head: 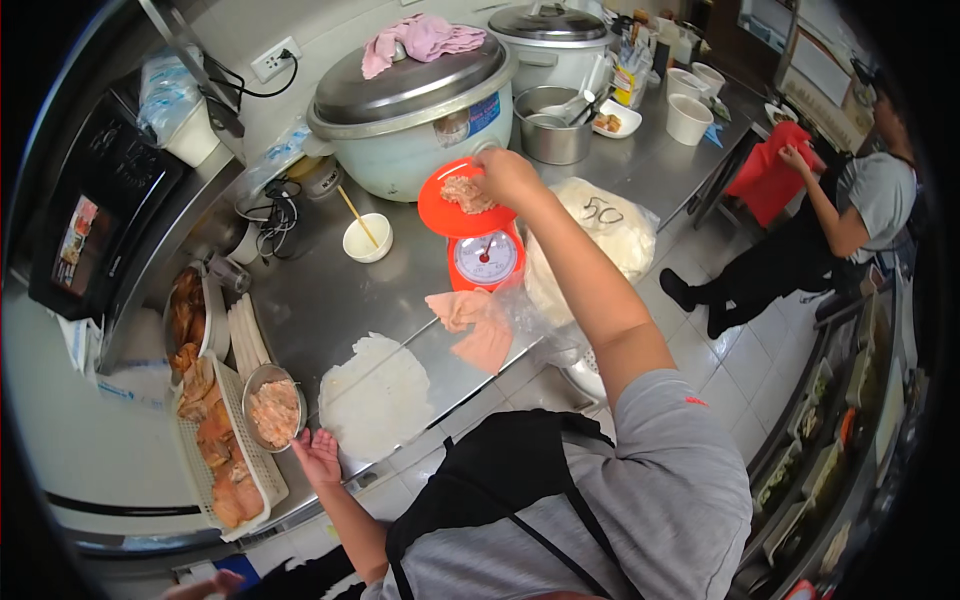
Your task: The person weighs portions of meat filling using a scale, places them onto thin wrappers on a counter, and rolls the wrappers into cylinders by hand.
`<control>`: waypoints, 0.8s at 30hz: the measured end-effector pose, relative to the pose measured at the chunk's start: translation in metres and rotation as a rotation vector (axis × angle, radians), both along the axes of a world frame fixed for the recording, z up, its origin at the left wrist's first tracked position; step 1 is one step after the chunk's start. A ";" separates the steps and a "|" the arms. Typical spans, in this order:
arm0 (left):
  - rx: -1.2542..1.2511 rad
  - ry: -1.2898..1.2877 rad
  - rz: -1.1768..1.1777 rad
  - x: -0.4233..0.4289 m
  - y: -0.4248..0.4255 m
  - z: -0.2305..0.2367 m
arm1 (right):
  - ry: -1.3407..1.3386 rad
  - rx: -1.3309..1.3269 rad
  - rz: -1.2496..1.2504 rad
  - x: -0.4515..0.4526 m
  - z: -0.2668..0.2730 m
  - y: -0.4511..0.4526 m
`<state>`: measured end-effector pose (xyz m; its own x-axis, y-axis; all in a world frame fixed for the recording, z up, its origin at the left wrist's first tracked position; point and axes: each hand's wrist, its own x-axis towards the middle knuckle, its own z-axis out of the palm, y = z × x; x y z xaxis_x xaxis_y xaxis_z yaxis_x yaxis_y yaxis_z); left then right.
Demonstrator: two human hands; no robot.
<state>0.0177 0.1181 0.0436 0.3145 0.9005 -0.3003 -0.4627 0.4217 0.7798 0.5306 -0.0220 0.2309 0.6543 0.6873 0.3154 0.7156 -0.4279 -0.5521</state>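
My right hand (501, 178) is at the right rim of the red pan (439, 206) on the red dial kitchen scale (486, 259), beside a lump of minced meat (466, 195); its fingertips are partly hidden. My left hand (319, 456), palm up with fingers apart, is by the lower edge of a metal bowl of minced filling (274, 412). Right of that hand a thin round wrapper sheet (375, 397) lies flat on the steel counter (300, 322). A pink cloth (480, 330) lies before the scale. Next to it is a plastic bag of pale sheets (596, 232).
At the left stand a white basket of raw meat pieces (266, 480), rolled white wrappers (246, 334) and a toaster oven (105, 202). A white bowl (367, 238) holds a stick. A large rice cooker (412, 112) stands behind the scale. Another person (825, 217) is at the right.
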 end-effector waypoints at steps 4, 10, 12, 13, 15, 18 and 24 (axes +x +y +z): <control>0.012 0.030 0.066 0.004 -0.002 0.000 | -0.062 -0.156 0.149 0.020 -0.021 0.005; 0.027 0.072 0.177 0.006 -0.004 -0.004 | -0.194 -0.213 0.183 0.026 -0.035 0.019; 0.026 0.071 0.193 0.005 -0.003 -0.006 | -0.203 -0.195 0.182 0.027 -0.036 0.021; 0.025 0.071 0.201 0.004 -0.003 -0.006 | -0.203 -0.174 0.182 0.027 -0.036 0.020; 0.018 0.075 0.220 0.004 -0.003 -0.007 | -0.185 -0.104 0.163 0.025 -0.035 0.018; 0.019 0.078 0.232 0.005 -0.003 -0.007 | -0.140 0.085 0.101 0.023 -0.034 0.013; 0.016 0.065 0.215 0.006 -0.003 -0.005 | 0.031 0.411 0.045 0.027 -0.029 0.012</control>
<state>0.0235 0.1153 0.0384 0.0953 0.9495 -0.2990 -0.4893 0.3062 0.8166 0.5574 -0.0104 0.2023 0.6398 0.5368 0.5500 0.7089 -0.1358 -0.6921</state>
